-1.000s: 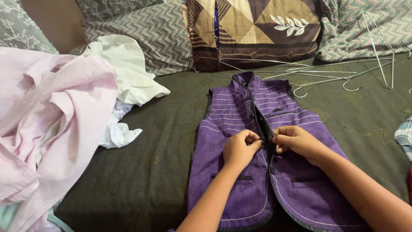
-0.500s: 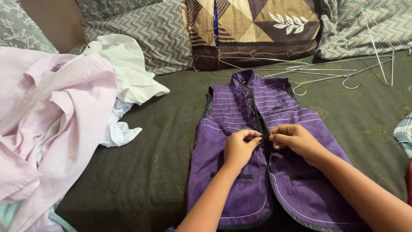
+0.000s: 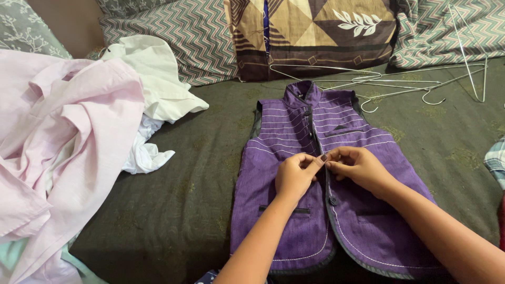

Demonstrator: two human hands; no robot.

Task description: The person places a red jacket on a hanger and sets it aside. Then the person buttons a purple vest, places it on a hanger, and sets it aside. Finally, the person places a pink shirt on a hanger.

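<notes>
A purple sleeveless vest with white stitched stripes lies flat on the dark green bed cover, collar toward the pillows. My left hand pinches the left front edge at the middle of the button line. My right hand pinches the right front edge just opposite, fingertips of both hands meeting at the placket. A dark button shows just below my hands. The upper part of the vest front is closed.
A heap of pink cloth and white garments lies at the left. Several wire hangers rest behind the vest on the right. Patterned pillows line the back. A checked cloth shows at the right edge.
Both hands stay at the vest's button line; they have shifted slightly and the fingertips are pressed closer together at the placket.
</notes>
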